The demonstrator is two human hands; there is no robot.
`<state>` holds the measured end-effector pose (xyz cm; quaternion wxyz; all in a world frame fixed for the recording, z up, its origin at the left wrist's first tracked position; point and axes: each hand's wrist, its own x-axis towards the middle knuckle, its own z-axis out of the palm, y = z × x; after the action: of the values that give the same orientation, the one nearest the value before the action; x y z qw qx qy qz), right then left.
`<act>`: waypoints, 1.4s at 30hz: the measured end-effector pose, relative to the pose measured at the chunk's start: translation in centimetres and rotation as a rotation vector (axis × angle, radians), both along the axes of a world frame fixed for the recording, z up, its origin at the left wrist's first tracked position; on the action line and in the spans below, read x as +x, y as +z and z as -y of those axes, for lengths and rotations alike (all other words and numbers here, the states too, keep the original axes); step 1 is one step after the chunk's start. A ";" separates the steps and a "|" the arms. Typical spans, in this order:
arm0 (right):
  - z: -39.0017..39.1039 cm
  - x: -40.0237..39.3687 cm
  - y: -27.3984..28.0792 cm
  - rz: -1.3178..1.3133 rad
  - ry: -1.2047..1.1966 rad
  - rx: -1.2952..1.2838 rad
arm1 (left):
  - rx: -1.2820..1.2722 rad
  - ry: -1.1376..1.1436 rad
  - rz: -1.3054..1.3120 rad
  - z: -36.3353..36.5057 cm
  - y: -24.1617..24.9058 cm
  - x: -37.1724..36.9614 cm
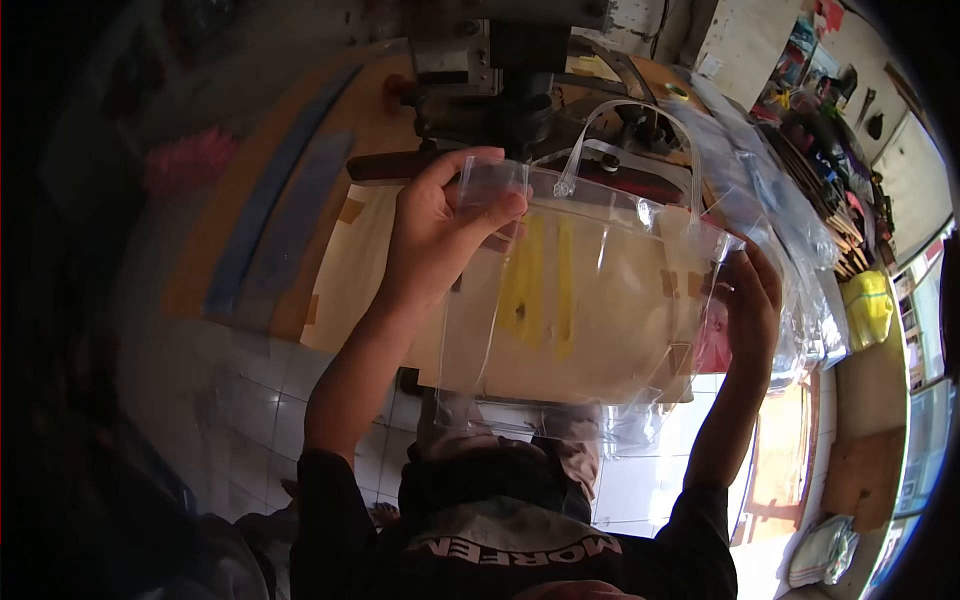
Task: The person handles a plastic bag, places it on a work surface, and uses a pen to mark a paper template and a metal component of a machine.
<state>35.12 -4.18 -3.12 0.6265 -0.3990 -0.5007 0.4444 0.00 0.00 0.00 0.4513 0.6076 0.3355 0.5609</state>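
A clear plastic tote bag (620,270) is spread between my hands in the middle of the head view, with a cream board showing through it. Its clear strap handle (640,104) loops up from the top edge. My left hand (450,220) pinches the bag's upper left corner between thumb and fingers. At the upper right side, my right hand (755,295) has its fingers bent around the plastic edge; part of them is hidden in shadow. The lower part of the bag hangs past the board's near edge, in front of my body.
A dark machine head (525,105) stands just beyond the bag. Blue plastic strips (290,190) lie on the brown table at left. Clear plastic sheets (790,250) are heaped at right. A yellow bag (867,308) sits farther right. White floor tiles (270,400) show below.
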 end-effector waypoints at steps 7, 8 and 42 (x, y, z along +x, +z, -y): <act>-2.8 -0.4 0.3 -0.139 -0.213 0.097 | -0.152 -0.182 0.089 -2.6 0.3 -0.5; -3.0 -0.1 0.5 -0.162 -0.245 0.124 | -0.162 -0.286 0.166 -2.7 0.2 -0.5; 31.0 17.1 -14.5 0.699 -1.000 -0.393 | 0.458 -0.372 -0.539 9.5 -11.3 -1.4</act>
<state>52.19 -35.21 -17.60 0.4733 -0.8131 -0.3380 0.0257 -1.37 -9.54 -11.30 0.2937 0.8684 0.1923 0.3501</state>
